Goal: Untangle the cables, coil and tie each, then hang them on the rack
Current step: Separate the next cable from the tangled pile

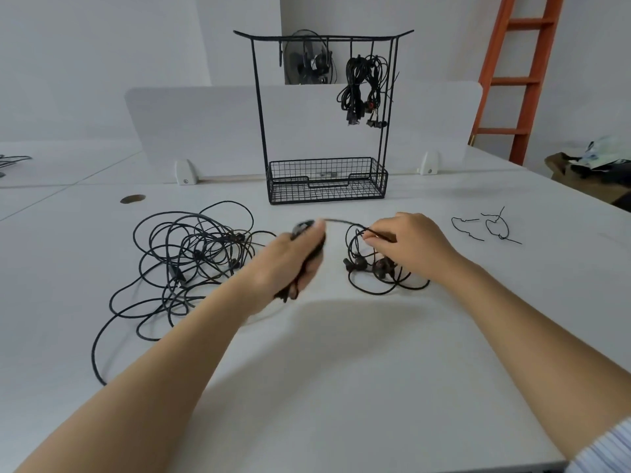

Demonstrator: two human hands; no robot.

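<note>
A: Grip status?
B: Left hand [290, 264] fists a coiled cable [341, 221], blurred. Right hand [413, 244] pinches its strand. Tangle [191, 257] left of the grip, rack [327, 180] beyond.

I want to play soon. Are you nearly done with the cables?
Not yet. Coiled bundles hang on the rack. The left hand grips a coil, the right hand pinches its cable. The big tangle and two ties wait on the table.
</note>
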